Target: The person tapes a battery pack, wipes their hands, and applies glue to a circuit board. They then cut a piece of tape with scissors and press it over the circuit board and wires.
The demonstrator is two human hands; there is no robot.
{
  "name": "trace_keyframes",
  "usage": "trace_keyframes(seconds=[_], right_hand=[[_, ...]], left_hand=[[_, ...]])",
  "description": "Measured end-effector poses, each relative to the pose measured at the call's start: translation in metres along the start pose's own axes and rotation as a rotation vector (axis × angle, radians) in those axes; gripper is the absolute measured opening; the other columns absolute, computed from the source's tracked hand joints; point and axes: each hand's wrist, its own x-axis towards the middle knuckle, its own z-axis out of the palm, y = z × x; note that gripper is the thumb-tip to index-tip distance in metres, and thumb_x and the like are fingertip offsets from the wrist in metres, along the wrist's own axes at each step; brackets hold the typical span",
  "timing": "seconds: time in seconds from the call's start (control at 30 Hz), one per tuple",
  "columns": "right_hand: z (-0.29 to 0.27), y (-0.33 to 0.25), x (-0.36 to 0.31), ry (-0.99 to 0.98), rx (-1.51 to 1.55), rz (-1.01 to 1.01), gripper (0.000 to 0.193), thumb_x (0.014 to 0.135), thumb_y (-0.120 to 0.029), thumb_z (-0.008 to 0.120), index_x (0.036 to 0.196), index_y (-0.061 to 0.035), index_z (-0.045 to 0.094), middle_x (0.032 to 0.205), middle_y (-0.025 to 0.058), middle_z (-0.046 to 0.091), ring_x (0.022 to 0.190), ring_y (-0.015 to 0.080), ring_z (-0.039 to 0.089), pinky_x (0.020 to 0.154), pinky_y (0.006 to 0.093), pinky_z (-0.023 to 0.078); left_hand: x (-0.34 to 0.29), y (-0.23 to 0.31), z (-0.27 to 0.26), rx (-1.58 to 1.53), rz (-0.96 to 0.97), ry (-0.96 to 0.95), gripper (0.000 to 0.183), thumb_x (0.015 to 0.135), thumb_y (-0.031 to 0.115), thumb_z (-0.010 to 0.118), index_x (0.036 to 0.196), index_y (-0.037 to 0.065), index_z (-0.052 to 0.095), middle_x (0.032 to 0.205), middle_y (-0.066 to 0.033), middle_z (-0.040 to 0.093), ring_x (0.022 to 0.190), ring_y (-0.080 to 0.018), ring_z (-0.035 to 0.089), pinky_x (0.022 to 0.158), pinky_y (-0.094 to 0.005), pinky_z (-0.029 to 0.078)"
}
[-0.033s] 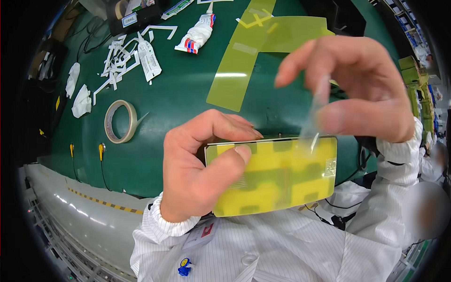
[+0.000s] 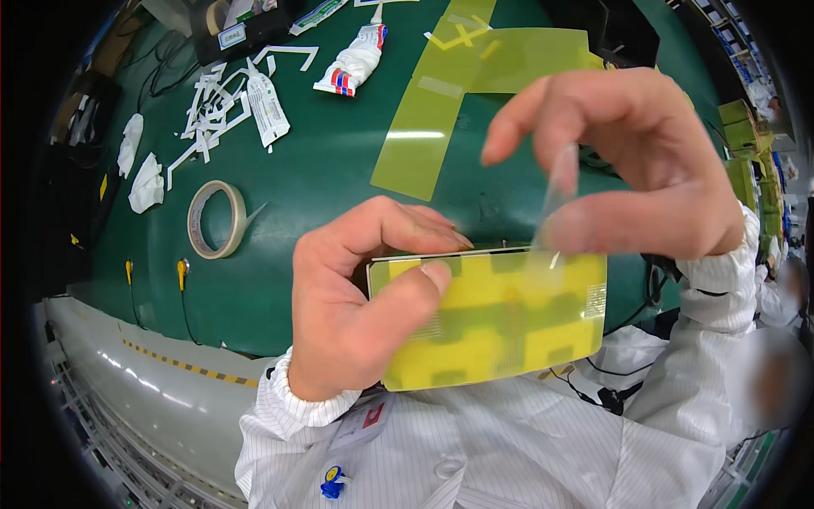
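Left hand (image 2: 356, 314) at 7 o'clock, closed around the near end of a yellow sheet (image 2: 500, 318) at centre, thumb pressed across its top face, left edge hidden under the palm. Right hand (image 2: 632, 165) at 2 o'clock, thumb and forefinger pinched on a thin clear film (image 2: 555, 191), blurred, lower end meeting the sheet. Beyond, on the green table (image 2: 314, 170): tape roll (image 2: 216, 219) at 9 o'clock, crumpled tube (image 2: 352, 61) at 11, paper scraps (image 2: 220, 106) at 10.

Bare green table (image 2: 322, 170) between tape roll (image 2: 216, 219) and yellow film strip (image 2: 424, 136) offers passage.
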Motion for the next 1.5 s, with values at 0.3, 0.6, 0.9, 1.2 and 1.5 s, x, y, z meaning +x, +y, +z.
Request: trace_keyframes(seconds=[0.3, 0.6, 0.9, 1.2, 1.5], right_hand=[[0.004, 0.005, 0.010, -0.207, -0.092, 0.023, 0.025, 0.063, -0.005, 0.081, 0.078, -0.0039, 0.060, 0.100, 0.0156, 0.064, 0.104, 0.0223, 0.059, 0.086, 0.0320, 0.042], [0.007, 0.016, 0.015, -0.245, -0.128, -0.094, 0.023, 0.064, -0.008, 0.078, 0.077, -0.0052, 0.060, 0.084, 0.0054, 0.061, 0.101, 0.0283, 0.060, 0.079, 0.0362, 0.044], [0.006, -0.002, 0.013, -0.228, -0.384, 0.044, 0.027, 0.063, -0.013, 0.081, 0.078, -0.0033, 0.060, 0.091, 0.0127, 0.062, 0.098, 0.0296, 0.060, 0.079, 0.0370, 0.044], [0.004, 0.007, 0.029, -0.390, -0.211, 0.279, 0.021, 0.075, -0.012, 0.076, 0.081, 0.0004, 0.060, 0.101, 0.0164, 0.060, 0.094, 0.0277, 0.058, 0.081, 0.0343, 0.044], [0.005, 0.030, 0.031, -0.541, -0.056, 0.272, 0.020, 0.092, -0.017, 0.064, 0.087, 0.0012, 0.058, 0.100, 0.0124, 0.056, 0.092, 0.0219, 0.051, 0.079, 0.0340, 0.042]], left_hand=[[-0.001, 0.004, 0.002, -0.021, -0.038, 0.022, 0.015, 0.079, 0.004, 0.060, 0.090, -0.006, 0.064, 0.094, -0.0158, 0.068, 0.090, -0.0182, 0.063, 0.082, -0.0309, 0.050], [-0.002, 0.002, 0.001, -0.001, -0.021, 0.016, 0.017, 0.079, 0.007, 0.061, 0.090, -0.006, 0.064, 0.093, -0.0155, 0.069, 0.092, -0.0188, 0.063, 0.083, -0.0316, 0.050], [-0.001, 0.003, 0.001, 0.066, -0.012, 0.033, 0.017, 0.076, 0.007, 0.061, 0.089, -0.004, 0.065, 0.091, -0.0132, 0.070, 0.096, -0.0230, 0.062, 0.089, -0.0357, 0.048], [0.000, 0.002, 0.004, 0.073, 0.010, 0.043, 0.017, 0.075, 0.007, 0.061, 0.088, -0.004, 0.066, 0.087, -0.0126, 0.071, 0.087, -0.0206, 0.063, 0.099, -0.0414, 0.045], [0.001, 0.003, 0.002, 0.113, 0.019, 0.041, 0.018, 0.074, 0.008, 0.062, 0.088, -0.003, 0.066, 0.088, -0.0125, 0.071, 0.087, -0.0217, 0.063, 0.099, -0.0420, 0.044]])
